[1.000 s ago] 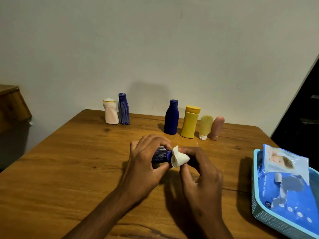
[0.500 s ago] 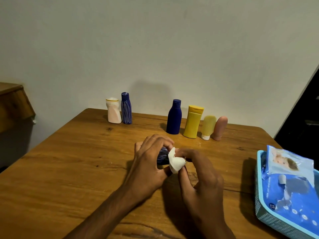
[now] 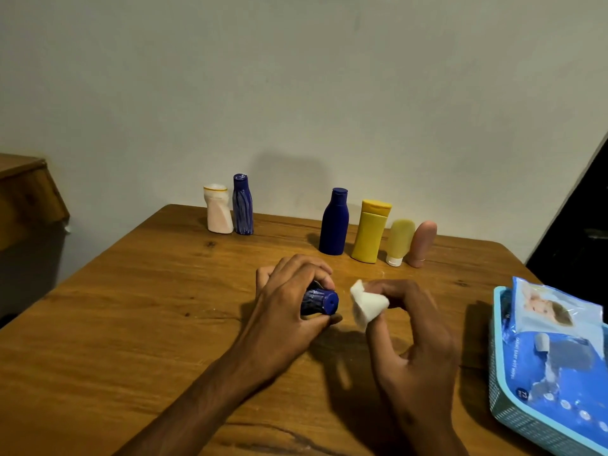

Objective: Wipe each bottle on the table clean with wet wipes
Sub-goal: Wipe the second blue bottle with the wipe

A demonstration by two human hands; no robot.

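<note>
My left hand (image 3: pixel 286 301) grips a small dark blue bottle (image 3: pixel 320 302) lying sideways over the table, its round end facing right. My right hand (image 3: pixel 411 327) pinches a folded white wet wipe (image 3: pixel 365 306) just right of that end, a small gap between them. At the back stand a white bottle (image 3: pixel 217 209), a streaked blue bottle (image 3: pixel 242 205), a plain blue bottle (image 3: pixel 334 222), a yellow bottle (image 3: pixel 371 232), a pale yellow tube (image 3: pixel 399 242) and a pink tube (image 3: pixel 422 244).
A light blue basket (image 3: pixel 513 416) at the table's right edge holds packs of baby wet wipes (image 3: pixel 559 340). The wooden table (image 3: pixel 131 324) meets a pale wall behind. A wooden cabinet (image 3: pixel 26 192) stands off to the left.
My right hand has pulled the wipe away from the bottle's end to the right, so the blue end now shows. My left hand keeps its grip on the bottle.
</note>
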